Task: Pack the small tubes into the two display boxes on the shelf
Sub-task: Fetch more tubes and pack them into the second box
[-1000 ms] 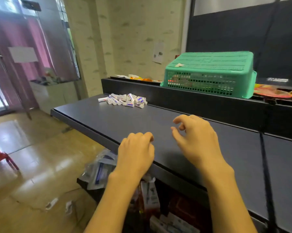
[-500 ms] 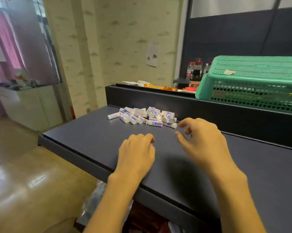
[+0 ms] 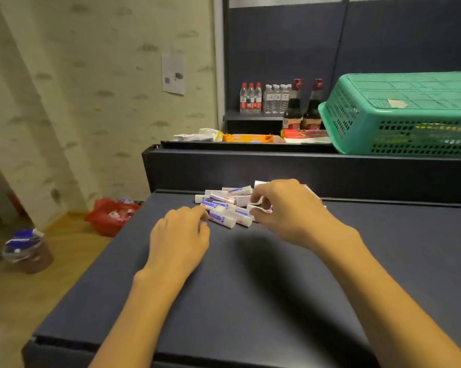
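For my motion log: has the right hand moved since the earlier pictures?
Yes. The right hand went forward along the shelf to the pile of small tubes; before, it hovered short of it.

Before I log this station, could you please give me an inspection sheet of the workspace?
Surface: dark shelf, bare in front.
Job's things: pile of small tubes at the back; display boxes not seen.
Clutter: green basket upturned on the upper ledge, with snack packets.
Grippers: left hand touches the pile's edge; right hand pinches a tube.
Cables: nothing seen.
Surroundings: bottles behind; red bag on the floor.
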Demonstrator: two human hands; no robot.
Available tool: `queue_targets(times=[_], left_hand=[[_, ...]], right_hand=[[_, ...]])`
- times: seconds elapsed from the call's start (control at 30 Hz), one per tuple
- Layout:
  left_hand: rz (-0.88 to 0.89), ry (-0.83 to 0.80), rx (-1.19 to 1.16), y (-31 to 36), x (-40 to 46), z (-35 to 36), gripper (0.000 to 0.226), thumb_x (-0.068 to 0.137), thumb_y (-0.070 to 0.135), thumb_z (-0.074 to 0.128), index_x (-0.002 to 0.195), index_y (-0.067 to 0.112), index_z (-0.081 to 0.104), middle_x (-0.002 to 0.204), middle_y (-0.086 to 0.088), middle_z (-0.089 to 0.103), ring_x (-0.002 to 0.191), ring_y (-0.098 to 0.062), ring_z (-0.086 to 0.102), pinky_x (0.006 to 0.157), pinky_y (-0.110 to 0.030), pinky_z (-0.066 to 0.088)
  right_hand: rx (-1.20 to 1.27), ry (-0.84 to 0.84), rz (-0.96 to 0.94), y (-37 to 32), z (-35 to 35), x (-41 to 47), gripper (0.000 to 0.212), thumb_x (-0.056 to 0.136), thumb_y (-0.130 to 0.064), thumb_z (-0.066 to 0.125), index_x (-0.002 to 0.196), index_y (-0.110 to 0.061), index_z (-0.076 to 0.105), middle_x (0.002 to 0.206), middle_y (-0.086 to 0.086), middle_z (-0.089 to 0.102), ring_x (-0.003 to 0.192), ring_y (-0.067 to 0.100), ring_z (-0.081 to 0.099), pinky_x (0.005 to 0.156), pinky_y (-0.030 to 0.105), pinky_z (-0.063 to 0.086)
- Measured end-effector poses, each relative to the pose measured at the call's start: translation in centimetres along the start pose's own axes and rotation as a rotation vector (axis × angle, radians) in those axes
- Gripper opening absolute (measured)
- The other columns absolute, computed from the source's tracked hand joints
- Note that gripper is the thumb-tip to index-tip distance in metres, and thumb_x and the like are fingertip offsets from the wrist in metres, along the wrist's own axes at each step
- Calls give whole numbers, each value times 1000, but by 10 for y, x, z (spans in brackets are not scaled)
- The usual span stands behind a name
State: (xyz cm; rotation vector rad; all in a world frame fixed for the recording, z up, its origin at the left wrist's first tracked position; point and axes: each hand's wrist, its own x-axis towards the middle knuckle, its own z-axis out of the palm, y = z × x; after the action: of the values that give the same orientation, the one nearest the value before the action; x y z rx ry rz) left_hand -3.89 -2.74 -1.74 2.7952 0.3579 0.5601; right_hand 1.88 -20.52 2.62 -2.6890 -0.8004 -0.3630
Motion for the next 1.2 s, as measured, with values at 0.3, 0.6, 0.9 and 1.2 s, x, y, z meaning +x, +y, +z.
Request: queue_targets(times=[0.3, 0.6, 0.9, 1.2], left_hand=[[-2, -66, 160, -23, 43, 10, 36, 92, 46, 46, 117, 22, 57, 119, -2, 58, 112, -24, 53, 82, -34, 42], [-33, -25, 143, -29, 50, 27, 36, 94, 47, 44, 103, 19, 65, 109, -3, 59, 105, -24, 52, 72, -32, 38], [1, 81, -1, -29, 44, 21, 18, 90, 29, 53, 106, 20, 52, 106, -2, 59, 100, -23, 53, 72, -31, 38], [112, 111, -116, -29, 34, 24, 21, 88, 30, 56, 106, 22, 48, 106, 0, 61, 98, -22, 54, 71, -30, 35]], right_hand=[[-147, -69, -64, -26, 55, 29, 27, 91, -36, 51, 110, -19, 60, 114, 7, 60, 107, 30, 53, 79, 35, 42], [-185, -52, -18, -28, 67, 35, 27, 93, -34, 52, 114, -16, 55, 117, 9, 57, 108, 30, 51, 77, 35, 34], [-109, 6, 8, -27, 74, 19, 21, 95, -30, 49, 114, -23, 53, 118, 5, 59, 110, 28, 50, 86, 36, 37], [112, 119, 106, -37, 64, -7, 16, 89, -25, 54, 104, -27, 58, 106, -2, 62, 101, 20, 53, 82, 32, 40]])
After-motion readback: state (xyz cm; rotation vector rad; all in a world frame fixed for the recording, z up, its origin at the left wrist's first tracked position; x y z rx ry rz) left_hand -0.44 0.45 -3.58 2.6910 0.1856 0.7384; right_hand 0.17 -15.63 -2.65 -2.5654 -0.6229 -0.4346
